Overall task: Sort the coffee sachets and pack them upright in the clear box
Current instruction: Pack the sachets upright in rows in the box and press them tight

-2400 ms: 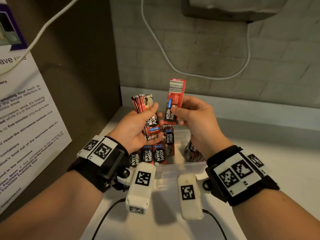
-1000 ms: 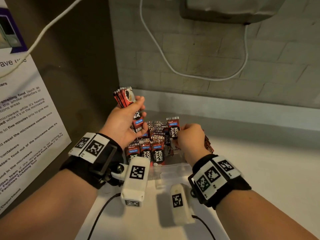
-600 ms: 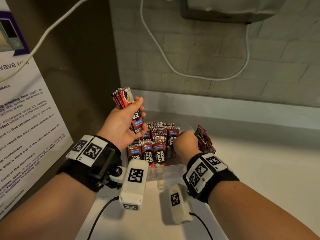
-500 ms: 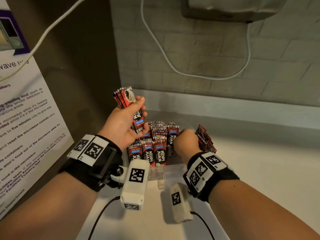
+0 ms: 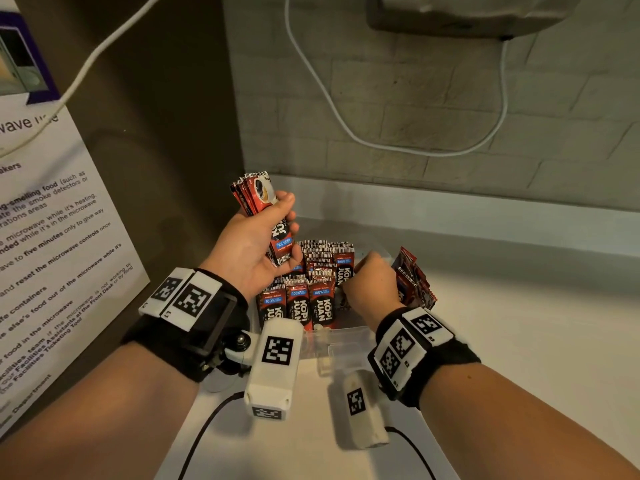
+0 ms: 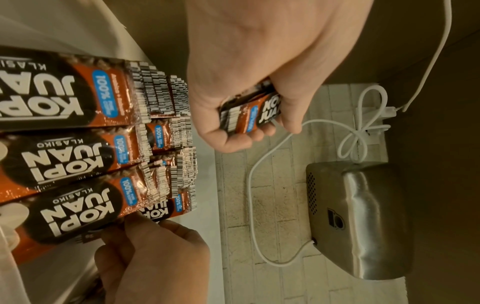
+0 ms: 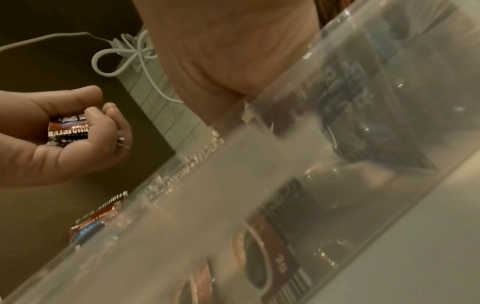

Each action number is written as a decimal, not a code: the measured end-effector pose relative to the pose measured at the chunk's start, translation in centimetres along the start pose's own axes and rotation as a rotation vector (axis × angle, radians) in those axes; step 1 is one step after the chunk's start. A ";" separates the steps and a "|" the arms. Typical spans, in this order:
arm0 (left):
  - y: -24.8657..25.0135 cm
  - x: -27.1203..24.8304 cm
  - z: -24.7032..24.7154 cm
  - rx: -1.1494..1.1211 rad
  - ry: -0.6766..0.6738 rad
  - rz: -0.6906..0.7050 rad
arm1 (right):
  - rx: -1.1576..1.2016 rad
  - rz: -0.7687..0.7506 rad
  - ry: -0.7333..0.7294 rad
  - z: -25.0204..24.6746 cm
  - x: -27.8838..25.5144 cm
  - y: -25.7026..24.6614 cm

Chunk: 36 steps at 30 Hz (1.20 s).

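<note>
The clear box stands on the white counter with rows of red-and-black coffee sachets upright in its left part. My left hand is raised over the box's left side and grips a bundle of sachets, also seen in the left wrist view. My right hand reaches down into the box beside the right row. Its curled thumb and fingers pinch the lower part of an upright sachet; the fingertips are mostly hidden. More sachets lean loosely just right of that hand.
A printed notice covers the left wall close to my left arm. A metal wall unit with a white cable hangs on the tiled back wall. The white counter stretches to the right. Thin black cables trail from the wrist cameras.
My right hand brought a single sachet down from in front of me into the box and has sunk lower beside the right row. The left hand kept its bundle raised.
</note>
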<state>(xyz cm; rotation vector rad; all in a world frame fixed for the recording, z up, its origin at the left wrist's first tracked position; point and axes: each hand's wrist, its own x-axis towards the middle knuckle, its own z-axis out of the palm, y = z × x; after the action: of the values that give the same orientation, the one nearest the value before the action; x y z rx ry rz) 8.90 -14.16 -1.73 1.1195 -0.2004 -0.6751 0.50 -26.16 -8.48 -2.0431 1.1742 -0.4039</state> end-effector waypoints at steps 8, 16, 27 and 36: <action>-0.2 0.0 0.1 0.005 0.018 -0.033 | -0.010 0.004 -0.014 -0.1 0.1 0.1; 0.2 -0.1 0.0 -0.024 0.022 -0.081 | -0.001 -0.015 -0.076 -0.6 -0.1 0.0; 0.1 -0.3 -0.1 -0.082 -0.034 -0.111 | -0.047 0.035 -0.258 -2.4 -1.0 -0.7; -0.4 -0.4 0.3 -0.048 -0.068 -0.149 | 0.101 0.078 -0.297 -3.5 -1.5 -1.3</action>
<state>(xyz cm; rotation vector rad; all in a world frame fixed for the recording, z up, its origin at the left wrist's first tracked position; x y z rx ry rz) 8.27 -14.27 -1.84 1.0739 -0.1587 -0.8475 -1.53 -26.05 -5.06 -1.8865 1.0260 -0.1137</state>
